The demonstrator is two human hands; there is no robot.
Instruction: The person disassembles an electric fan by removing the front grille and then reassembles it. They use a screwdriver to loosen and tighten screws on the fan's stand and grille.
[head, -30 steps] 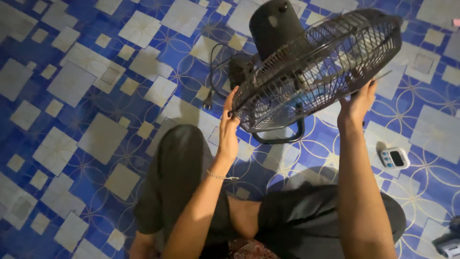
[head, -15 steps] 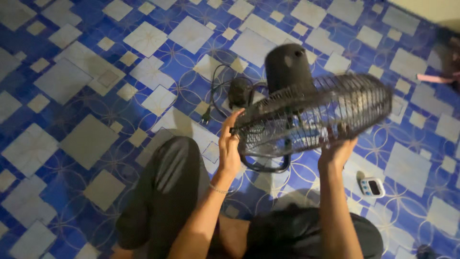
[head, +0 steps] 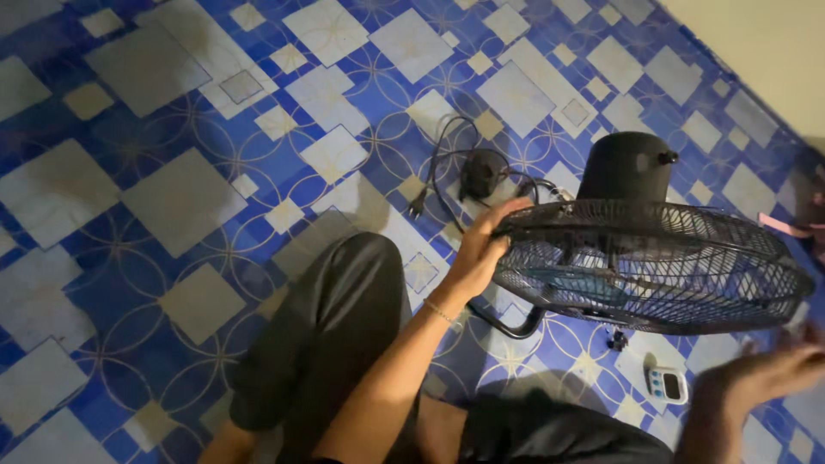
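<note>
On the blue patterned floor, just below the fan's wire cage, lies one small white digital timer [head: 668, 384]. It is rectangular, with a dark grey screen on its face. No packages, labels or signs are visible.

Bare forearms, no sleeves; thin beaded bracelet [head: 440, 313] on left wrist; dark, smooth-fabric trousers [head: 331, 335] on both legs.

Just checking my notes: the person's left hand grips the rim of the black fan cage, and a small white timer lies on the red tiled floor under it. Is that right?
Not quite: the floor is blue and pale patterned tile, not red, as the head view shows. The rest holds: the left hand grips the rim of the black fan cage, and the small white timer lies below it.
</note>
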